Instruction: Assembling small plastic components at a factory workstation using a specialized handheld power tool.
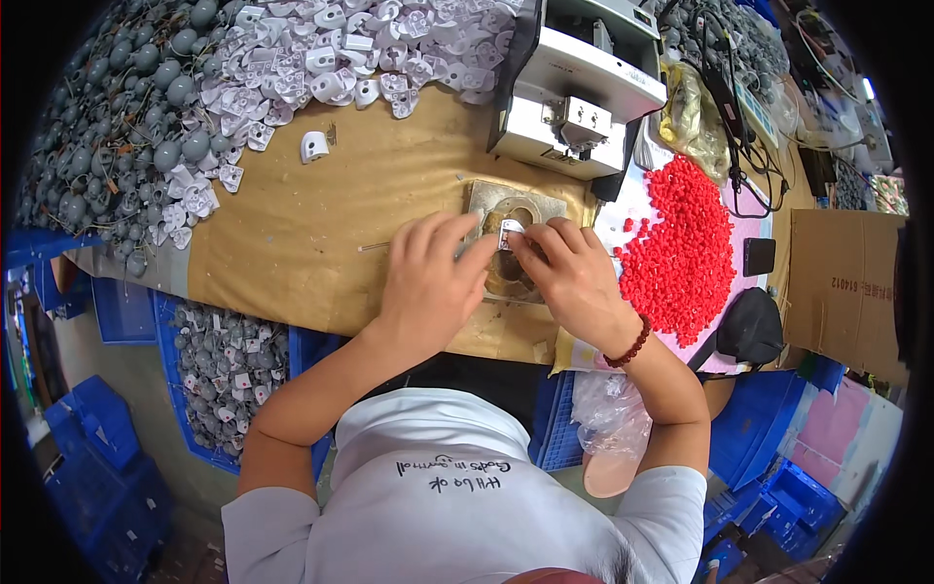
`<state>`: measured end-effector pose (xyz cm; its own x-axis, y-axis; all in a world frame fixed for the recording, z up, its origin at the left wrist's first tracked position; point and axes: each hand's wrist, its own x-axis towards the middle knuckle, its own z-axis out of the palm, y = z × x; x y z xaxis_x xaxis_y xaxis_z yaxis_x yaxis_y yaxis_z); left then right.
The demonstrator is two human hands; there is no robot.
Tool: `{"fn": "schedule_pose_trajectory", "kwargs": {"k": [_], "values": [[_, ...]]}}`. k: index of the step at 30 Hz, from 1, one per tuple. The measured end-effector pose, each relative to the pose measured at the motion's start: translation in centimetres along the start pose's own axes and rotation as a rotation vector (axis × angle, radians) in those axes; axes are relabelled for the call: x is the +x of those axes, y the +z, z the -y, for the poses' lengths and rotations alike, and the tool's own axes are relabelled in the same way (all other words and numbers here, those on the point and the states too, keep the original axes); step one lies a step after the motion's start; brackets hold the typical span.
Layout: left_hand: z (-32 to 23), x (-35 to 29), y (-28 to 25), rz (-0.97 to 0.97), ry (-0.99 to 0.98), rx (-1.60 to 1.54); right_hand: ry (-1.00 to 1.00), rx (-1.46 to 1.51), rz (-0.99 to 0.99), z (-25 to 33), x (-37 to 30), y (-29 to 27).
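Both my hands meet over a metal fixture with an oval hollow, on the brown-covered table. Between my fingertips sits a small white plastic part with darker detail on it. My left hand pinches it from the left, and my right hand, with a dark red bead bracelet at the wrist, pinches it from the right. My fingers cover part of the fixture and the lower side of the part. A thin metal rod lies left of my left hand. One loose white plastic piece rests farther back.
White plastic pieces heap at the back, beside grey round parts with wires on the left. A white machine stands behind the fixture. Red small parts pile at the right, near a black cap and a cardboard box.
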<state>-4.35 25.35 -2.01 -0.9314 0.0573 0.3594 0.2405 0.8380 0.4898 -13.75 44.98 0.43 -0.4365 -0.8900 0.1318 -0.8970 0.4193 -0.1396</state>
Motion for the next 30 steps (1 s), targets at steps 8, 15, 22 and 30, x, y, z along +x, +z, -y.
{"fn": "schedule_pose_trajectory", "kwargs": {"k": [8,15,22,30], "values": [[-1.2,0.0,2.7,0.137,0.074,0.183,0.389,0.723,-0.242,-1.4,-3.0,2.3],[-0.4,0.6,3.2,0.071,0.137,0.179,0.687,1.036,-0.235,-1.0,-4.4,3.7],[-0.2,0.4,3.2,0.116,0.091,0.126,0.882,1.575,-0.138,-2.5,-3.7,2.8],[0.2,0.5,3.3,0.085,0.131,0.087,0.647,1.451,-0.200,-1.8,-2.1,3.1]]}}
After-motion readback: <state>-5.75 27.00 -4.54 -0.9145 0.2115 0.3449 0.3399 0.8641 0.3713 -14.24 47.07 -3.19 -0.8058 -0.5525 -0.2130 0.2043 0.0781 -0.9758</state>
